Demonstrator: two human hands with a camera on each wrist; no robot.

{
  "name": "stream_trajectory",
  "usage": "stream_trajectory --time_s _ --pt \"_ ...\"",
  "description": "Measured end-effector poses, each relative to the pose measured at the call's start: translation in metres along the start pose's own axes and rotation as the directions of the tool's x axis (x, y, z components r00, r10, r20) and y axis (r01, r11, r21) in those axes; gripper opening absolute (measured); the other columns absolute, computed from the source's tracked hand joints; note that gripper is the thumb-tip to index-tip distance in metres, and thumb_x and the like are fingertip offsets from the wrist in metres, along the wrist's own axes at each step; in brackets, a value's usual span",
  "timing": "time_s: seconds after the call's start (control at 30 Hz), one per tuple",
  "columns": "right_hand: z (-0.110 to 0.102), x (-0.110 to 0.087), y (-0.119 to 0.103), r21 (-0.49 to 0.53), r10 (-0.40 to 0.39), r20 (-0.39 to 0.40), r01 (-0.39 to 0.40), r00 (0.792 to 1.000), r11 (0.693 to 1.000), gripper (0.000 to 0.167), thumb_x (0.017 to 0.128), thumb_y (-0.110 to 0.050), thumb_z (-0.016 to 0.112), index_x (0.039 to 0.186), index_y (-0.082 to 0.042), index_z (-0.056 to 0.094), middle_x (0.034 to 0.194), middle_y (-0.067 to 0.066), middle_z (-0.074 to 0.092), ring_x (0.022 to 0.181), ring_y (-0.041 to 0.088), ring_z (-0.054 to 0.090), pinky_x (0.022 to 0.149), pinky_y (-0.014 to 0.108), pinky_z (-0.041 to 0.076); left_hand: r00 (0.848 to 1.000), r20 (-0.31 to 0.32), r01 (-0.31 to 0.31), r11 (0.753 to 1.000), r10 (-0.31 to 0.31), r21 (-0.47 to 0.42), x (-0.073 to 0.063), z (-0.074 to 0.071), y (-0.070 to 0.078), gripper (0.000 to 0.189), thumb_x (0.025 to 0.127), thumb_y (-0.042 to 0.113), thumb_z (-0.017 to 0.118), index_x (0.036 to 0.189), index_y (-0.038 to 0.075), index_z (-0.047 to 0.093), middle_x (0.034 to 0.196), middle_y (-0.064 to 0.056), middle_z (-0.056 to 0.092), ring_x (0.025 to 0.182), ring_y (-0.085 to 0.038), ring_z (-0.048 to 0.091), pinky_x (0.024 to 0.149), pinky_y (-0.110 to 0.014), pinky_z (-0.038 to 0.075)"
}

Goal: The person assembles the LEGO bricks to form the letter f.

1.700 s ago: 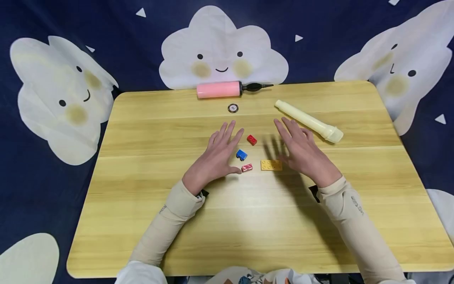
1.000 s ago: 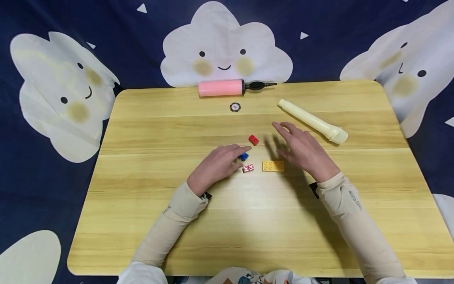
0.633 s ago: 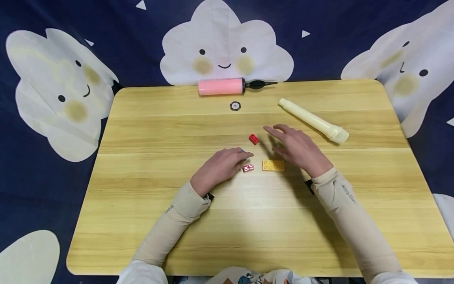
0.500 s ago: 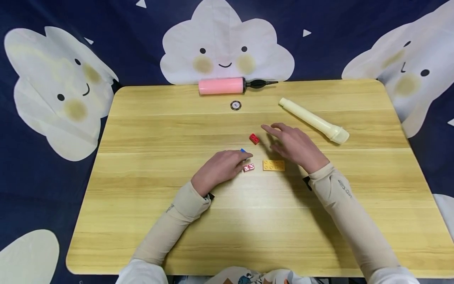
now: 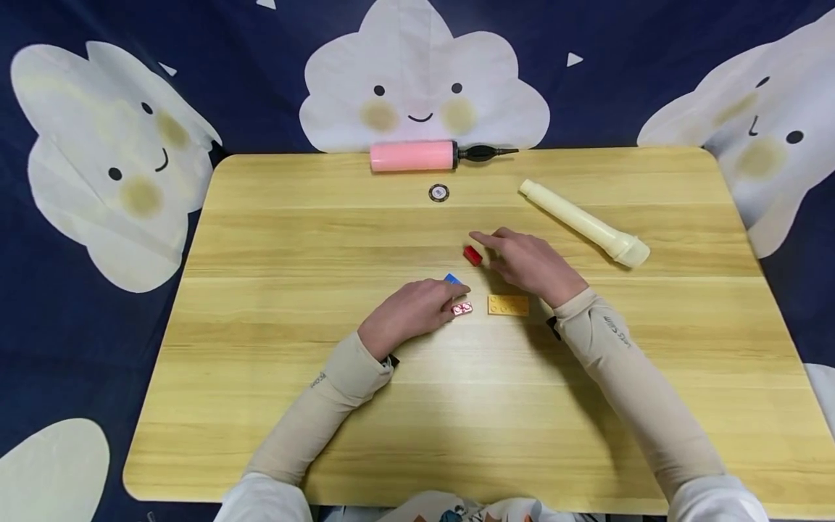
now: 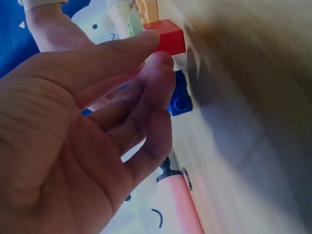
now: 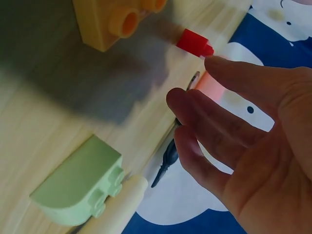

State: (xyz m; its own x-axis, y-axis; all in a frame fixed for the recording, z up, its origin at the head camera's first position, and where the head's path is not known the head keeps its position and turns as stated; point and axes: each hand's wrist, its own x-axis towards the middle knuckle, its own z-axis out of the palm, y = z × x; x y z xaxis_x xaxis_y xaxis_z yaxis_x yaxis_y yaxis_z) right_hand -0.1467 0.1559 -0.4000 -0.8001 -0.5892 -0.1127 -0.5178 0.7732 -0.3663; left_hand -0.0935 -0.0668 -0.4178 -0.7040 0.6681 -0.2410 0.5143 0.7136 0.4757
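In the head view my left hand (image 5: 414, 308) is low over the table, fingers bent, right beside a blue toy brick (image 5: 452, 278) that it partly covers. Its thumb is at the near end of a small red brick (image 5: 462, 309) with glare on its studs. The left wrist view shows the thumb overlapping this red brick (image 6: 170, 36), and the blue brick (image 6: 180, 97) behind the fingertips. My right hand (image 5: 531, 262) holds nothing; its spread index finger and thumb are around the far red brick (image 5: 472, 255), apart from it in the right wrist view.
A yellow-orange brick (image 5: 507, 305) lies below my right hand. The right wrist view shows a light green block (image 7: 78, 180), hidden in the head view. Farther back are a round chip (image 5: 439, 193), a pink hand pump (image 5: 414, 156) and a cream microphone-shaped tube (image 5: 583, 223).
My left hand has come down and right from spread fingers to bent ones at the blue brick. My right hand has moved left toward the far red brick.
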Motion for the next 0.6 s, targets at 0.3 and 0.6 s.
stream_trajectory --time_s 0.3,0.6 --pt "0.007 0.009 -0.002 0.008 0.021 0.075 -0.022 0.997 1.000 0.057 0.092 -0.001 0.066 0.146 -0.009 0.051 0.107 0.017 0.063 0.083 0.029 0.061 0.073 0.047 0.053 1.000 0.020 -0.013 1.000 0.013 -0.007 0.003 0.004 -0.001 0.038 0.097 0.012 0.064 0.134 0.011 0.060 0.098 0.000 0.066 0.084 -0.013 0.058 0.078 -0.029 0.049" --pt "0.013 0.014 -0.003 -0.004 0.030 0.097 -0.030 0.995 1.000 0.051 0.091 0.001 0.067 0.140 -0.009 0.056 0.104 0.017 0.062 0.081 0.028 0.059 0.072 0.046 0.052 0.999 0.025 -0.029 0.999 0.030 -0.046 0.003 0.008 0.000 0.044 0.095 0.009 0.064 0.139 0.010 0.056 0.100 -0.004 0.067 0.086 -0.015 0.060 0.080 -0.032 0.051"
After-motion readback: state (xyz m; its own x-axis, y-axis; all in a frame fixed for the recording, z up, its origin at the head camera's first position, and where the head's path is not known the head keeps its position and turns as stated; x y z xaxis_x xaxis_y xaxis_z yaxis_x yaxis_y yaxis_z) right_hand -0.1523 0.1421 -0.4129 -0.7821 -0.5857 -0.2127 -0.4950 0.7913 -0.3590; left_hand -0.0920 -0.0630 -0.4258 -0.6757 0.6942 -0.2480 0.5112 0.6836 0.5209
